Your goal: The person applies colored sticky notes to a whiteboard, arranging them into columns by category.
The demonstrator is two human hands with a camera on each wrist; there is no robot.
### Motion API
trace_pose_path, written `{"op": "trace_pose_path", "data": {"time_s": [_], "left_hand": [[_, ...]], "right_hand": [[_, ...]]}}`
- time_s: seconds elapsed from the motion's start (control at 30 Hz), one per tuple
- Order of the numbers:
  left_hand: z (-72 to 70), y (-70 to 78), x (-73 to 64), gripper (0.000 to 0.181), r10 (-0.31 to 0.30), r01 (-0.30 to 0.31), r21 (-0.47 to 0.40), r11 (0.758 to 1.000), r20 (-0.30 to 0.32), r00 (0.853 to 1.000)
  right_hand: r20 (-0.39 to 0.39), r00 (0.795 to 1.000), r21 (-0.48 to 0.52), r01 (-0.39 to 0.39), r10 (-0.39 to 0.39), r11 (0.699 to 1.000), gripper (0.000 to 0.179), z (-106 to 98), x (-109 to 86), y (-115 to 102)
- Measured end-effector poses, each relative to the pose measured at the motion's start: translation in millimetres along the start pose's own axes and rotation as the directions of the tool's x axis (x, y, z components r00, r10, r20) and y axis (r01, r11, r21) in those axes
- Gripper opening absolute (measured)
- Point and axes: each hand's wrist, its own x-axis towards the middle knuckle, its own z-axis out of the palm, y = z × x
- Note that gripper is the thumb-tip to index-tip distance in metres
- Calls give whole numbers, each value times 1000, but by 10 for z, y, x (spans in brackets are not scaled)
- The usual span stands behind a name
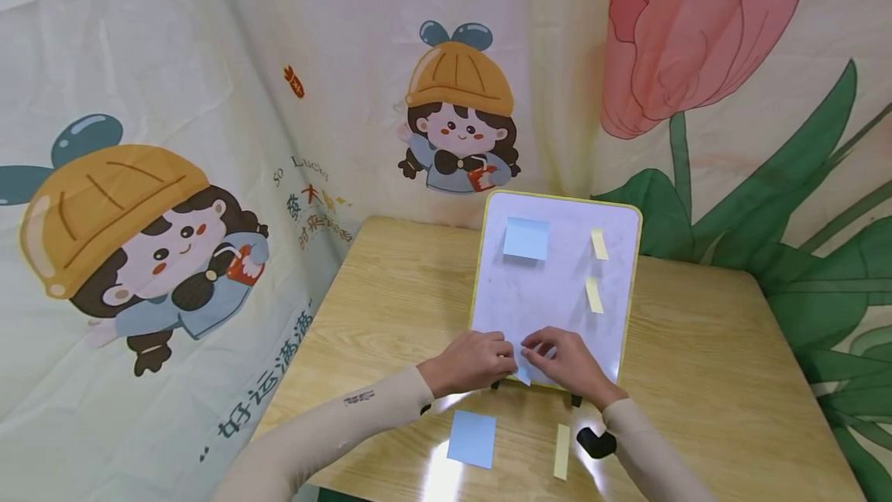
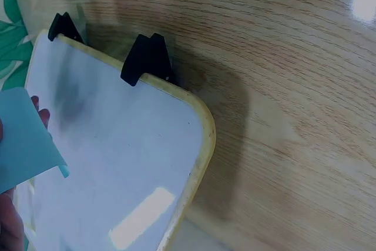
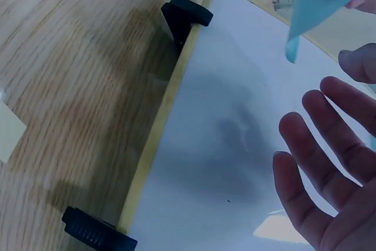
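A small whiteboard point(image 1: 536, 308) with a yellow frame stands on the table, leaning back on black feet point(image 2: 147, 60). Close to its lower edge, my left hand point(image 1: 481, 359) pinches a blue sticky note point(image 3: 320, 4), one corner of which curls. My right hand point(image 1: 567, 359) is just to the right of that note; the right wrist view shows its fingers point(image 3: 305, 186) spread and loosely bent, apart from the paper. Higher on the board are a blue sticky note point(image 1: 526, 238) at upper left and two narrow yellow strips point(image 1: 599, 244) at the right, one above the other.
On the wooden table point(image 1: 390, 300), in front of the board, lie another blue sticky note point(image 1: 471, 438) and a yellow strip point(image 1: 560, 452). A printed cloth point(image 1: 362, 60) with cartoon figures and a tulip hangs behind and along the sides.
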Motion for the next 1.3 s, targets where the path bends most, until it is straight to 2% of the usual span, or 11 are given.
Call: {"op": "trace_pose_path", "data": {"time_s": [0.13, 0.43, 0.67, 0.93, 1.3], "left_hand": [[9, 15, -2, 10, 13, -13, 3, 1000, -26, 1000], [24, 4, 28, 11, 85, -77, 72, 994, -115, 990], [5, -24, 53, 11, 118, -101, 106, 989, -172, 978], [2, -27, 53, 12, 100, -84, 116, 990, -132, 986], [90, -119, 103, 12, 50, -38, 119, 992, -102, 994]], "right_hand": [[38, 999, 6, -13, 13, 1000, 7, 44, -11, 14], [42, 999, 24, -33, 32, 999, 4, 71, -47, 48], [24, 1000, 26, -9, 9, 1000, 5, 44, -29, 34], [-1, 1000, 10, 1, -1, 1000, 7, 29, 14, 32], [-43, 999, -118, 24, -29, 993, 5, -106, 260, -12]]}}
